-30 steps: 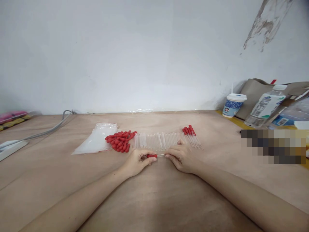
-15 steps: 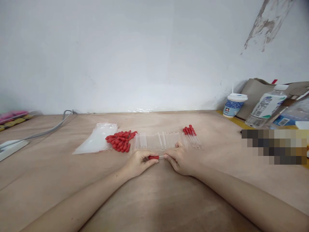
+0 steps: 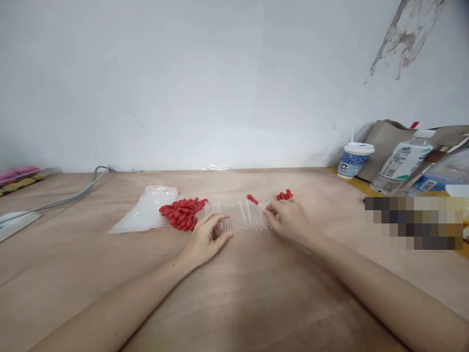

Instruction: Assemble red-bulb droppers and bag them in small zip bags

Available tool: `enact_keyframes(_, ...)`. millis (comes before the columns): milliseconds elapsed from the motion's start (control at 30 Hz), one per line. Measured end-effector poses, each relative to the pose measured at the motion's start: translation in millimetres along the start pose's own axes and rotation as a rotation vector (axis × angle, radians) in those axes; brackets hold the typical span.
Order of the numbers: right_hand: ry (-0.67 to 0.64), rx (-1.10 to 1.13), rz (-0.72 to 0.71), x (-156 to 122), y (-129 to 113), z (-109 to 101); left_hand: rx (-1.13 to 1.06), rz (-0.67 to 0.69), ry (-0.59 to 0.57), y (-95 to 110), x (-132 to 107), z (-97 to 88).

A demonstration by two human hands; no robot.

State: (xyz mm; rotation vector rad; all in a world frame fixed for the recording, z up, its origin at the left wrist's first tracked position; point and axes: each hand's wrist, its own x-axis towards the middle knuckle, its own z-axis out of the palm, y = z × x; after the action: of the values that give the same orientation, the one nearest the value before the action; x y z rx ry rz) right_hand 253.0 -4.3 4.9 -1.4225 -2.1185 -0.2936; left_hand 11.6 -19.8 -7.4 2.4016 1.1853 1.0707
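Observation:
My right hand (image 3: 287, 218) pinches a glass dropper with a red rubber bulb (image 3: 252, 199), which points up and to the left above the row of clear glass tubes (image 3: 244, 215). My left hand (image 3: 208, 238) is open with its fingers apart, near the left end of the row, and holds nothing. Just beyond it lies a heap of red rubber bulbs (image 3: 182, 213). Past my right hand the red ends of several bulb-topped droppers (image 3: 285, 195) show; the hand hides their glass parts.
A clear plastic bag (image 3: 143, 210) lies left of the red heap. At the far left are a grey cable (image 3: 78, 196) and a white power strip (image 3: 18, 224). On the right stand a paper cup (image 3: 354, 160), a plastic bottle (image 3: 401, 164) and a grey bag (image 3: 375, 149).
My left hand has let go of the red bulb and opened. My right hand has carried the dropper up and to the right, over the tubes.

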Motion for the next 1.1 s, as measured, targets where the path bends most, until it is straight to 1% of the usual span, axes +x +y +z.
enact_keyframes(33, 0.021, -0.009, 0.12, 2.9, 8.3, -0.1, 0.002, 0.008, -0.029, -0.5, -0.2, 0.3)
enact_keyframes(100, 0.029, -0.06, 0.304, 7.0, 24.3, -0.2, 0.0, 0.04, -0.091, -1.6, -0.8, 1.6)
enact_keyframes(167, -0.013, -0.099, 0.407, 8.3, 36.5, 0.3, 0.001, 0.068, -0.134, -2.5, -1.5, 3.0)
enact_keyframes(233, -0.071, -0.13, 0.452, 7.4, 43.2, 2.3, 0.007, 0.07, -0.155, -3.2, -2.0, 3.8)
enact_keyframes(367, -0.155, -0.215, 0.452, 4.4, 44.1, 9.5, 0.019, 0.06, -0.163, -3.9, -2.0, 4.1)
enact_keyframes(467, -0.182, -0.255, 0.439, 3.5, 42.0, 14.4, 0.013, 0.062, -0.167, -4.0, -1.8, 4.4)
enact_keyframes(733, -0.176, -0.2, 0.404, 3.9, 34.3, 20.6, 0.003, 0.051, -0.186, -3.4, -1.3, 4.5)
enact_keyframes(967, -0.196, -0.271, 0.481, 5.0, 38.6, 21.0, 0.001, 0.045, -0.188, -3.3, -1.2, 4.5)
enact_keyframes(1100, -0.17, -0.257, 0.464, 4.7, 37.5, 19.0, 0.003, 0.046, -0.186, -3.0, -1.2, 4.1)
